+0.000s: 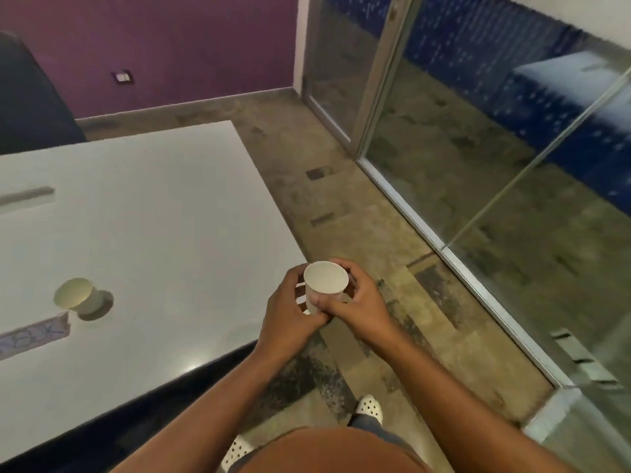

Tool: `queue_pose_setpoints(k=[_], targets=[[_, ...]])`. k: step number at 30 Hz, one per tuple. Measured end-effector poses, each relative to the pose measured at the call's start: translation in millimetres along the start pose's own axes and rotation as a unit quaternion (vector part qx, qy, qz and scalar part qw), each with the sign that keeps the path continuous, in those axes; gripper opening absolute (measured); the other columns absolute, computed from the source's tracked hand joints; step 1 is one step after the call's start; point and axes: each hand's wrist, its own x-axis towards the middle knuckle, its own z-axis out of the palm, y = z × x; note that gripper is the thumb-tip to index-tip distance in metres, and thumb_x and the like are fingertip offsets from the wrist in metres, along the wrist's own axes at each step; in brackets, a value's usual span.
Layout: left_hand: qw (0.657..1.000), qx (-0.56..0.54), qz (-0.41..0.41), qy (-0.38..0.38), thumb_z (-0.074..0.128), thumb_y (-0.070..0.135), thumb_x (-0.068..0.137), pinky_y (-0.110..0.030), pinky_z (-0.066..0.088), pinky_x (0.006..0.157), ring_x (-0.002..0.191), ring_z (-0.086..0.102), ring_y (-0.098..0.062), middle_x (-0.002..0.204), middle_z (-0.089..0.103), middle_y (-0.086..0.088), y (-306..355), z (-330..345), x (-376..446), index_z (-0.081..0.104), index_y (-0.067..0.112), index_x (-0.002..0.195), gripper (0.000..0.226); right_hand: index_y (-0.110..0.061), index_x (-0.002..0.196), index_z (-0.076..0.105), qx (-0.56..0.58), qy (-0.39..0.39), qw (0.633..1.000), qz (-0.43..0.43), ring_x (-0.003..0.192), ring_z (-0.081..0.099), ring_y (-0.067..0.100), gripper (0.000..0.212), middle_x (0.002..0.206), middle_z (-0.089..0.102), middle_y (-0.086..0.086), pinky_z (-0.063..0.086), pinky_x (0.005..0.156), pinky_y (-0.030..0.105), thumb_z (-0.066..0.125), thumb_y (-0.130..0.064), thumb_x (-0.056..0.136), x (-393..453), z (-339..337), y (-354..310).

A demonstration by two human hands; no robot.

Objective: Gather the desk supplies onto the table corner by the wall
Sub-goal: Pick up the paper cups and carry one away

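While I stand at the near corner of the white table (164, 213), its broad top fills the left of my view, with a purple wall (170, 46) beyond its far end and glass panels (478, 148) running along the tiled floor (358, 233) on my right. A dark chair (30, 97) sits at the far left corner of the table. On the tabletop, well to my left, a paper cup (79, 297) stands upright beside a patterned strip (32, 336) that I cannot make out clearly. I hold a second paper cup (325, 283) upright over the table's corner edge, its open mouth facing up. My left hand (290, 305) wraps its near side with fingers curled around the wall, and my right hand (358, 302) grips the other side, thumb pressed on the front
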Motion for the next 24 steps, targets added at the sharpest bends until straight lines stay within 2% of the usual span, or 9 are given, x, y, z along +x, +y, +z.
queue_pose_setpoints(k=[4, 10, 14, 16, 18, 21, 24], targets=[[0.999, 0.020, 0.002, -0.043, 0.094, 0.021, 0.075, -0.018, 0.053, 0.093, 0.115, 0.060, 0.000, 0.123, 0.058, 0.028, 19, 74, 18, 0.048, 0.042, 0.135, 0.079, -0.033, 0.128, 0.061, 0.034, 0.048, 0.998, 0.012, 0.112, 0.065, 0.001, 0.062, 0.120, 0.069, -0.014, 0.055, 0.086, 0.018, 0.093, -0.032, 0.075, -5, -69, 24], [0.997, 0.017, -0.004, -0.072, 0.092, 0.015, 0.071, -0.014, 0.048, 0.091, 0.119, 0.062, -0.003, 0.126, 0.066, 0.019, 55, 199, 41, 0.055, 0.036, 0.132, 0.075, -0.033, 0.123, 0.064, 0.060, 0.102, 0.993, 0.029, 0.110, 0.067, 0.006, 0.061, 0.118, 0.071, -0.010, 0.059, 0.093, 0.036, 0.092, -0.040, 0.069, -2, -186, 67], [0.998, 0.014, 0.002, -0.069, 0.081, 0.023, 0.060, -0.027, 0.053, 0.098, 0.122, 0.063, -0.010, 0.126, 0.068, 0.014, 71, 263, 58, 0.058, 0.035, 0.131, 0.076, -0.030, 0.121, 0.066, 0.069, 0.112, 0.991, 0.030, 0.109, 0.069, 0.010, 0.062, 0.116, 0.073, -0.007, 0.058, 0.095, 0.038, 0.092, -0.040, 0.067, 8, -251, 86], [0.998, 0.012, -0.001, -0.065, 0.076, 0.020, 0.058, -0.024, 0.053, 0.094, 0.121, 0.062, -0.010, 0.123, 0.067, 0.018, 82, 285, 68, 0.055, 0.043, 0.126, 0.075, -0.030, 0.122, 0.066, 0.072, 0.116, 0.990, 0.033, 0.110, 0.069, 0.010, 0.061, 0.116, 0.073, -0.008, 0.058, 0.096, 0.038, 0.093, -0.038, 0.067, 18, -275, 91], [0.997, 0.014, 0.005, -0.070, 0.075, 0.020, 0.057, -0.016, 0.051, 0.087, 0.118, 0.064, -0.010, 0.122, 0.068, 0.017, 91, 301, 82, 0.055, 0.045, 0.122, 0.073, -0.028, 0.123, 0.066, 0.070, 0.118, 0.990, 0.030, 0.110, 0.068, 0.009, 0.061, 0.117, 0.073, -0.008, 0.057, 0.096, 0.035, 0.095, -0.033, 0.069, 31, -294, 96], [0.996, 0.025, 0.010, -0.083, 0.078, 0.020, 0.059, -0.007, 0.049, 0.078, 0.115, 0.065, -0.009, 0.123, 0.070, 0.011, 104, 318, 109, 0.060, 0.032, 0.128, 0.072, -0.025, 0.124, 0.067, 0.079, 0.122, 0.989, 0.031, 0.108, 0.068, 0.008, 0.059, 0.117, 0.073, -0.007, 0.056, 0.094, 0.029, 0.094, -0.023, 0.072, 54, -316, 102], [0.996, 0.018, 0.009, -0.089, 0.079, 0.016, 0.062, -0.005, 0.049, 0.076, 0.116, 0.065, -0.011, 0.125, 0.071, 0.007, 108, 332, 144, 0.060, 0.026, 0.132, 0.073, -0.026, 0.125, 0.066, 0.081, 0.121, 0.989, 0.037, 0.109, 0.068, 0.007, 0.059, 0.118, 0.073, -0.008, 0.056, 0.094, 0.028, 0.093, -0.023, 0.073, 86, -332, 107]])
